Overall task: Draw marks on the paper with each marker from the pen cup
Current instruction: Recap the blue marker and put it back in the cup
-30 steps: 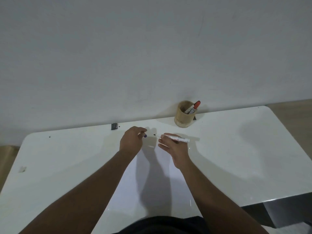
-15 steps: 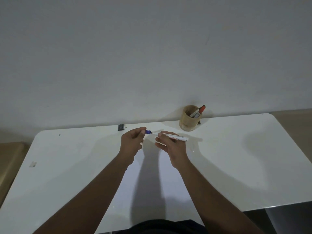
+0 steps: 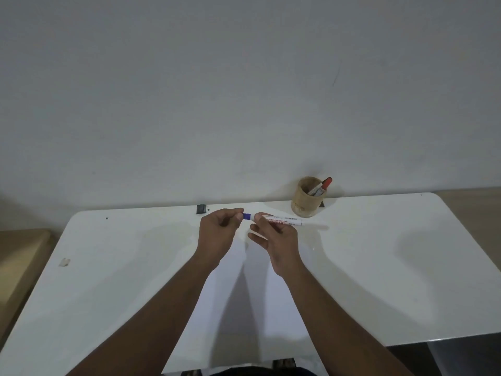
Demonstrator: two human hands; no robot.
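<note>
**Marker capped between two hands**

White marker (image 3: 283, 221) held level above the paper (image 3: 238, 299), blue cap (image 3: 246, 216) at its left end. Cap pinched by left hand (image 3: 219, 234); barrel gripped by right hand (image 3: 276, 240). Behind, on the white table (image 3: 393, 267), pen cup (image 3: 307, 198) holding a red-capped marker (image 3: 325, 184).

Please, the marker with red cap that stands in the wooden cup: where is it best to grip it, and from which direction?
Grip the red-capped marker at its cap end, the only part clear of the pen cup rim. It leans toward the right, so come from above and pull up along that lean, probably with thumb and forefinger.
</note>
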